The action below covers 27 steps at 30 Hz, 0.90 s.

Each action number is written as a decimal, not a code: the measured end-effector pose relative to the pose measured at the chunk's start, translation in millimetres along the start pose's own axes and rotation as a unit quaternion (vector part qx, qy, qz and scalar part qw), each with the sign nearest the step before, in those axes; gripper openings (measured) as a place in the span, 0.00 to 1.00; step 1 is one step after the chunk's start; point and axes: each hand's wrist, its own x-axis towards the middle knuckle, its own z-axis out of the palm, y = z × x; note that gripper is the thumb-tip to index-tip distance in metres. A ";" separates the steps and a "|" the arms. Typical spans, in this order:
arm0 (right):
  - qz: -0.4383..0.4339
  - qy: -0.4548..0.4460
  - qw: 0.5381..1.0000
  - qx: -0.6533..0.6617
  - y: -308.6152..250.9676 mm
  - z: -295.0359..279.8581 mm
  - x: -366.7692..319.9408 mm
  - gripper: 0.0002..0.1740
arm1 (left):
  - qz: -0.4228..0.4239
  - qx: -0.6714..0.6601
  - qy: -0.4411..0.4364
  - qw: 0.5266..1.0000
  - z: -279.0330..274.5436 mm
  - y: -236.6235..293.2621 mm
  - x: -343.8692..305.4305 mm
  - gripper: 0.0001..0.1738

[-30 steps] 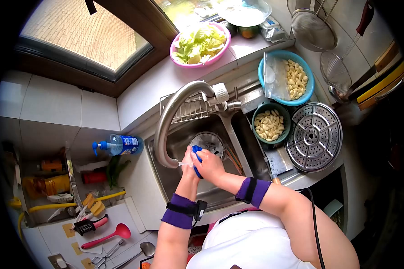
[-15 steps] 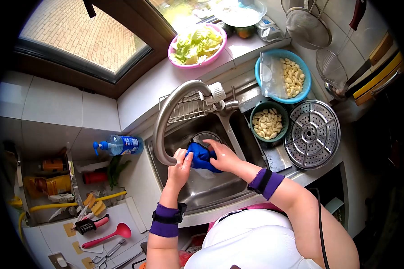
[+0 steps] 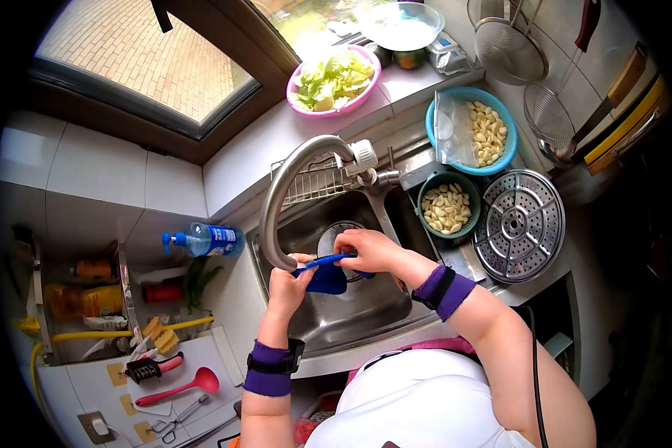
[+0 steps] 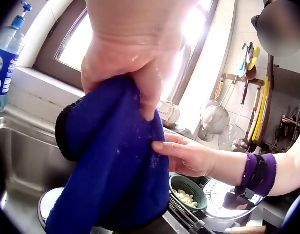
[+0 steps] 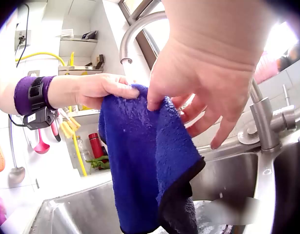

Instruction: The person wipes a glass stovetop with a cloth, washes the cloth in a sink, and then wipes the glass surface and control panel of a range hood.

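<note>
A wet blue cloth (image 5: 135, 161) with a dark edge hangs spread between both hands, above the sink (image 3: 336, 325). My left hand (image 3: 284, 290) pinches its top edge with thumb and fingers, just under the faucet spout (image 3: 276, 246). On the other side, my right hand (image 3: 369, 250) pinches the same edge between thumb and forefinger, its other fingers loosely spread in the right wrist view. Water drops show on the fabric. Behind the cloth, a round dish (image 5: 213, 214) sits in the sink, partly hidden.
Right of the sink stand a green basket (image 3: 426, 215) and a blue basin (image 3: 509, 160), both with peeled garlic cloves, beside a steamer plate (image 3: 521, 224). A pump bottle (image 3: 205, 240) is at the left edge. A pink bowl (image 3: 327, 113) of lettuce rests on the sill.
The blue cloth was first squeezed tight between both hands, then loosened, and now hangs open from its top edge. My right hand has gone from its side up to that edge.
</note>
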 end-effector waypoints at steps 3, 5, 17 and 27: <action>0.045 0.018 0.998 0.030 -5.6 -1.2 -5.9 0.13 | -0.044 0.026 0.048 0.998 2.0 -1.1 -2.5 0.06; 0.018 0.049 0.999 0.000 5.8 11.0 -6.0 0.14 | -0.026 0.144 0.107 0.984 8.0 -13.7 -4.5 0.08; 0.050 0.089 0.956 0.273 -37.5 76.4 -31.2 0.19 | -0.335 -0.401 0.039 0.851 32.1 -28.5 -10.8 0.28; 0.158 0.158 0.970 0.097 53.0 63.9 -16.4 0.34 | -0.238 -0.508 -0.031 0.827 14.4 -14.3 -2.1 0.36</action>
